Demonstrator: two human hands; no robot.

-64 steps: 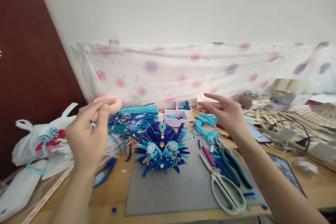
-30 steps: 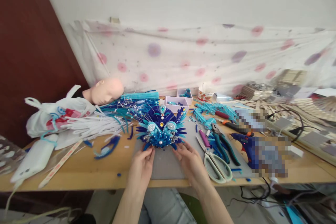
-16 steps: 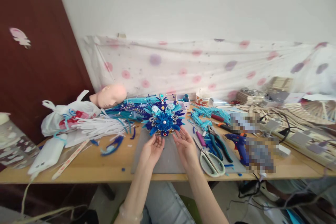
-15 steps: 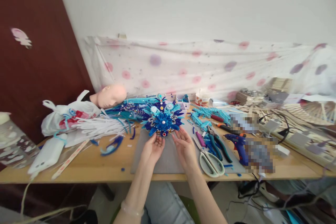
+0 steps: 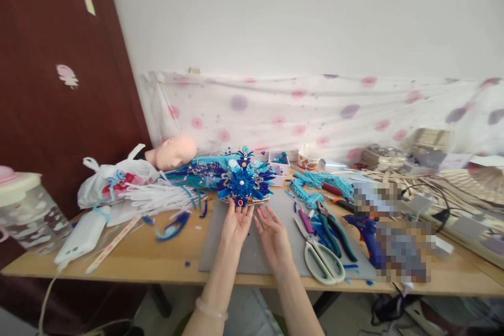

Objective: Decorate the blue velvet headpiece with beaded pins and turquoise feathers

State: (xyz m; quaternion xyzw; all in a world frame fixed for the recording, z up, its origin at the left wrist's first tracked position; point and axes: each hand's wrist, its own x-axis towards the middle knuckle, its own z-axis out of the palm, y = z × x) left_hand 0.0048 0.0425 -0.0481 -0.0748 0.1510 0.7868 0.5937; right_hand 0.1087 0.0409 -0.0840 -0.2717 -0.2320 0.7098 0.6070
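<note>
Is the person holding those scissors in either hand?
No, the scissors lie on the gray mat, apart from the left hand and the right hand.

Royal blue and turquoise mix on the ornament point(image 5: 248, 187), with a red gem point(image 5: 240, 202) and white pearl point(image 5: 241, 182). The mat point(image 5: 255, 257) is grey, the tabletop point(image 5: 134, 252) tan, the scissor handles point(image 5: 322, 258) pale green, the sheet point(image 5: 260, 107) white with pink and purple spots.
</note>
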